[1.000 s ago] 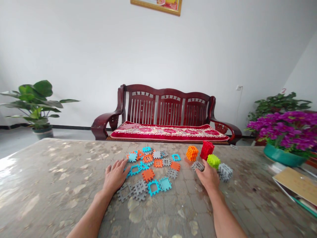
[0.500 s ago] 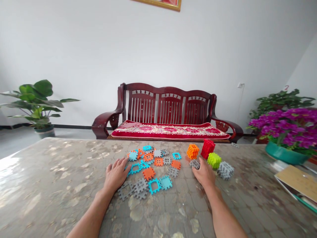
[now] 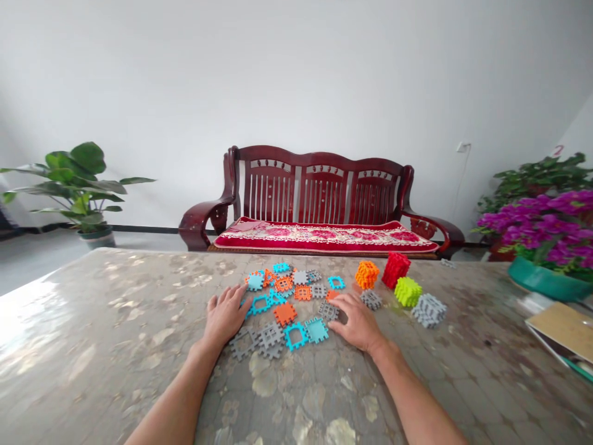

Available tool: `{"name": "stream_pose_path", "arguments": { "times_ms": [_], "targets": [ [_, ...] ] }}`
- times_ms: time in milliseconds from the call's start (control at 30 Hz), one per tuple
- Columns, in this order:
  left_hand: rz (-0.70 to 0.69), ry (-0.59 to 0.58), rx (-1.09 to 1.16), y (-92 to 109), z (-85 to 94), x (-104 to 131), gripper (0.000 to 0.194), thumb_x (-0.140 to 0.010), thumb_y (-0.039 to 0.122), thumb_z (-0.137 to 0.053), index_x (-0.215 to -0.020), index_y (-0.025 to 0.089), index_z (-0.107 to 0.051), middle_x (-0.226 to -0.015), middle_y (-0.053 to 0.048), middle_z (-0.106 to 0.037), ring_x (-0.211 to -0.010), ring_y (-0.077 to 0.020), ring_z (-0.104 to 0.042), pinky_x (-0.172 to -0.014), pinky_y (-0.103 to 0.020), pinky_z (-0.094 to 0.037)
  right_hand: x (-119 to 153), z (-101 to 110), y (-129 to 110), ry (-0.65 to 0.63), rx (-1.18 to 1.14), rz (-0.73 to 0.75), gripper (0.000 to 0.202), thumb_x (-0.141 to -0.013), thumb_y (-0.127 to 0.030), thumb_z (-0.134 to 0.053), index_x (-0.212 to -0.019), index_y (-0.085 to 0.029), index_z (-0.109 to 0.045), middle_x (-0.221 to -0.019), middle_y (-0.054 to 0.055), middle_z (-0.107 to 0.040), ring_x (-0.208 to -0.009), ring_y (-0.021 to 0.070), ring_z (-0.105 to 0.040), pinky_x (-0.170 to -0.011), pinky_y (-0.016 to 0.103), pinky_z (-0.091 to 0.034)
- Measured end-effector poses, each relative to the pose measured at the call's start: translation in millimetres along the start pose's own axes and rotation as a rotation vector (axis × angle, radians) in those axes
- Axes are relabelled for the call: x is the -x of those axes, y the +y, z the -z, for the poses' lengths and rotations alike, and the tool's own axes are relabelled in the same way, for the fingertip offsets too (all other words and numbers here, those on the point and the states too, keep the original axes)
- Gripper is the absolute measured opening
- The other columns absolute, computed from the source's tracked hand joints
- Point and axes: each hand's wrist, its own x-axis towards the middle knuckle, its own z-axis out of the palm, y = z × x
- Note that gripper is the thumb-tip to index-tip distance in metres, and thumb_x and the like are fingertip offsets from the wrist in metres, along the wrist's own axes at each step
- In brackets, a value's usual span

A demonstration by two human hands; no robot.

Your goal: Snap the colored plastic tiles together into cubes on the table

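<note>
Flat interlocking toy tiles with notched edges lie spread on the table in orange, blue and grey. My left hand (image 3: 227, 315) rests at their left side, fingers stretched out, its fingertips by a blue frame tile (image 3: 260, 304). My right hand (image 3: 356, 321) reaches in from the right with fingers apart, around the edge of a grey lattice tile (image 3: 328, 311); its fingers partly cover an orange tile (image 3: 332, 295). Near the middle lie a solid orange tile (image 3: 285, 314) and a light blue tile (image 3: 316, 330). Another grey tile (image 3: 370, 300) lies just beyond my right hand.
Stacked tiles stand at the right: orange (image 3: 367, 274), red (image 3: 396, 270), lime green (image 3: 408, 292) and grey (image 3: 429, 310). A green flower pot (image 3: 546, 283) and a brown notebook (image 3: 563, 327) sit at the table's right edge. A wooden bench (image 3: 319, 185) is behind the table (image 3: 139, 371).
My right hand has moved left, from the grey tile near the stacks to the grey lattice tile among the spread pieces. My left hand stays put; the view has shifted slightly.
</note>
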Motion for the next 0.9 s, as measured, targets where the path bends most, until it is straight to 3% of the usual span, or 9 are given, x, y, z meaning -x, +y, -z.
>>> {"name": "stream_pose_path", "arguments": {
  "times_ms": [167, 300, 533, 900],
  "targets": [
    [0.002, -0.003, -0.003, 1, 1.4, 1, 0.049, -0.098, 0.044, -0.034, -0.142, 0.029, -0.05, -0.152, -0.006, -0.05, -0.144, -0.0267, -0.037, -0.117, -0.052, -0.021, 0, 0, -1, -0.019, 0.112, 0.012, 0.025, -0.086, -0.034, -0.068, -0.109, -0.025, -0.072, -0.116, 0.005, -0.07, -0.112, 0.0232, -0.058, -0.101, 0.036, -0.042],
    [0.0, -0.012, -0.009, 2, 3.1, 2, 0.05, -0.098, 0.043, -0.032, -0.143, 0.027, -0.049, -0.153, -0.008, -0.049, -0.144, -0.0275, -0.036, -0.117, -0.053, -0.021, -1, -3, 0, 0.002, 0.138, 0.007, 0.024, -0.098, -0.033, -0.05, -0.104, -0.025, -0.072, -0.109, 0.004, -0.073, -0.104, 0.0202, -0.061, -0.095, 0.032, -0.043],
    [-0.007, 0.01, 0.005, 2, 2.7, 2, 0.05, -0.098, 0.044, -0.033, -0.143, 0.03, -0.05, -0.152, -0.008, -0.05, -0.143, -0.0276, -0.038, -0.117, -0.054, -0.022, -10, -10, 3, 0.058, 0.188, -0.271, 0.039, -0.104, -0.031, -0.033, -0.104, -0.022, -0.07, -0.094, 0.006, -0.073, -0.089, 0.0176, -0.064, -0.077, 0.025, -0.04],
    [-0.004, -0.004, -0.018, 3, 3.9, 2, 0.051, -0.098, 0.043, -0.033, -0.143, 0.028, -0.05, -0.151, -0.009, -0.051, -0.144, -0.0294, -0.038, -0.116, -0.056, -0.024, -25, -13, -5, 0.084, 0.243, -0.483, 0.039, -0.105, -0.033, -0.032, -0.103, -0.018, -0.069, -0.093, 0.01, -0.074, -0.085, 0.0179, -0.067, -0.07, 0.025, -0.039]
  ]
}}
